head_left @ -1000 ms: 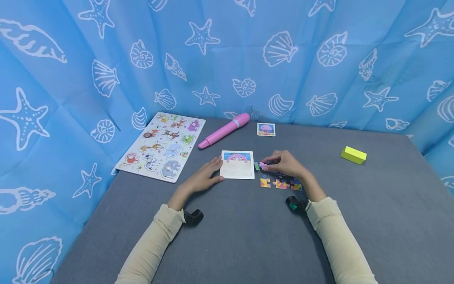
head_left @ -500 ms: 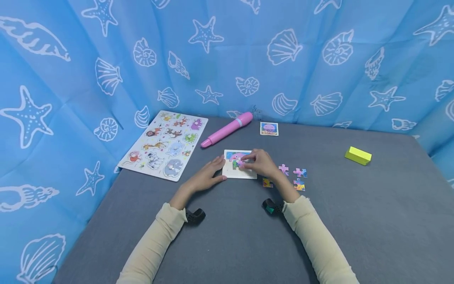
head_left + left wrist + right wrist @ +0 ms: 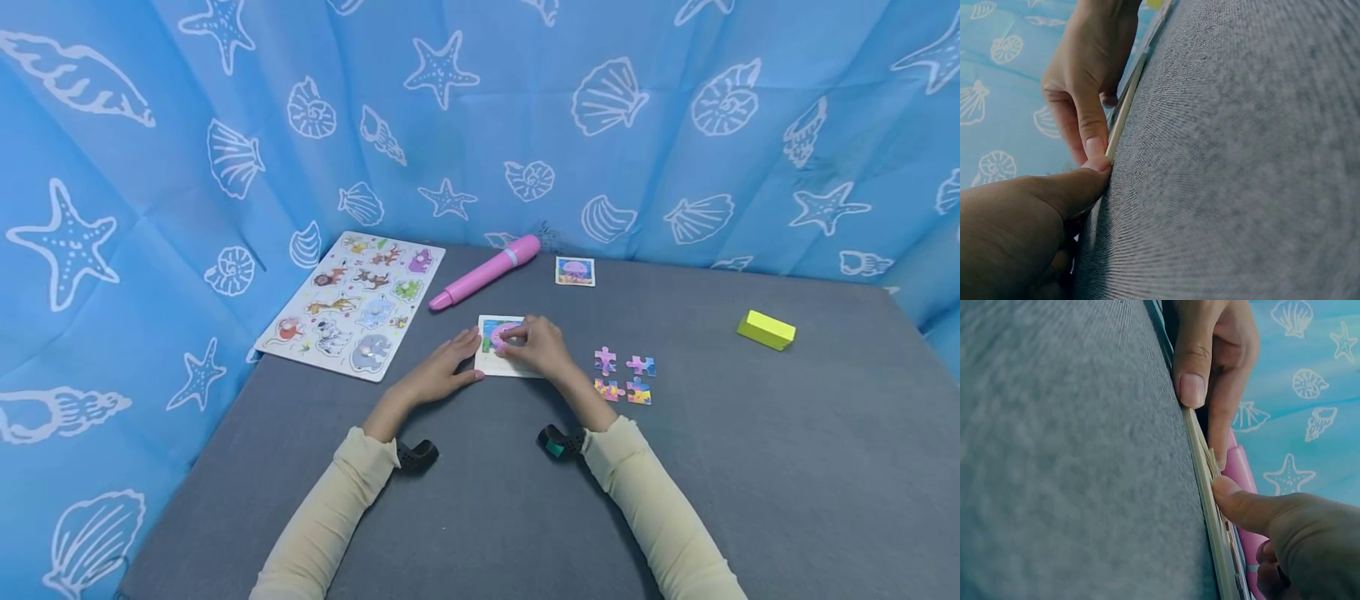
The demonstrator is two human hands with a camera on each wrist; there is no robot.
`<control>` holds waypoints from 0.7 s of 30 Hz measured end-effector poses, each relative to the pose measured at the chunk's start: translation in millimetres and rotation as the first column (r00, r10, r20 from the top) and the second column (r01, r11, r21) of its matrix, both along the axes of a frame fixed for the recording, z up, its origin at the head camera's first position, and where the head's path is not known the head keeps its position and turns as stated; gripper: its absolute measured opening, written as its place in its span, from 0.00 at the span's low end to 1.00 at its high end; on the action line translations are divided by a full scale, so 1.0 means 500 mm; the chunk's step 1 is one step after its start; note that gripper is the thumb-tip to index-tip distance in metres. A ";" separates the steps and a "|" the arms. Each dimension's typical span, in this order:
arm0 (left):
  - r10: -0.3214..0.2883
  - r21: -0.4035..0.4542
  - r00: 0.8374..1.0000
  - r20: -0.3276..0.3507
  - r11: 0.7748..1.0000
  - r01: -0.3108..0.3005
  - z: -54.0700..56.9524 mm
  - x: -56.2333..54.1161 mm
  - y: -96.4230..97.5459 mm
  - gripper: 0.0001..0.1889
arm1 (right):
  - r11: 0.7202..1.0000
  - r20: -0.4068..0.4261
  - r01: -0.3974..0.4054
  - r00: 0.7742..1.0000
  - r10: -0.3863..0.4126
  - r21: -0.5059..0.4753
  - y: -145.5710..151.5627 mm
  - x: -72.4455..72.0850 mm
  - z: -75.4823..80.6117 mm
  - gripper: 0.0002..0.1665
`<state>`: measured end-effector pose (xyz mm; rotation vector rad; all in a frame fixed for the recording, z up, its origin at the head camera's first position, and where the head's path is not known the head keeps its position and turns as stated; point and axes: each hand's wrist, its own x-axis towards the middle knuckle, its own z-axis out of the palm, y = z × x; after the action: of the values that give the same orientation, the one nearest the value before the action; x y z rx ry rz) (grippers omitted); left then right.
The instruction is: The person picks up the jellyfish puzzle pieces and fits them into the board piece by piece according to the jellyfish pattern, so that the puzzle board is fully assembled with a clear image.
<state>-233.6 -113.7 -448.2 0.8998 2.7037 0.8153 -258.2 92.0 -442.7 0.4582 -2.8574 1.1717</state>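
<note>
A small square jigsaw tray (image 3: 489,365) lies on the table in the head view, with part of a pink sea-animal picture along its upper area. My left hand (image 3: 438,372) rests at its left side, fingers extended and thumb at the near corner. Over the right part of the tray, my right hand (image 3: 542,348) pinches a puzzle piece between thumb and index finger. The right wrist view shows a thin puzzle piece (image 3: 1212,457) tilted up from the tray by the right thumb. Several loose puzzle pieces (image 3: 639,392) lie to the tray's right.
An animal peg puzzle board (image 3: 345,308) lies at the back left, beside a thick pink pen-shaped object (image 3: 487,272). Behind the tray is a small picture card (image 3: 575,272). A yellow block (image 3: 766,330) sits at the right. A blue shell-print curtain (image 3: 525,125) borders the table.
My right hand has moved left from the loose pieces onto the tray with a puzzle piece. More of the pink picture now fills the tray. My left hand has stayed at the tray's left side.
</note>
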 end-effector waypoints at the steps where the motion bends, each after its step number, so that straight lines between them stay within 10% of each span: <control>1: 0.000 -0.002 1.000 0.000 1.000 0.000 0.000 -0.001 0.000 0.35 | 1.000 -0.005 0.003 1.000 -0.003 0.001 -0.001 0.000 0.000 0.17; 21: -0.041 -0.008 0.999 0.019 0.999 0.042 0.000 -0.015 0.014 0.39 | 0.999 -0.034 -0.044 0.998 0.045 0.025 0.002 -0.002 0.005 0.16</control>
<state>-241.3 -106.6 -448.2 0.9383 2.6606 0.8002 -259.4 93.2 -440.1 0.5404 -2.8492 1.1257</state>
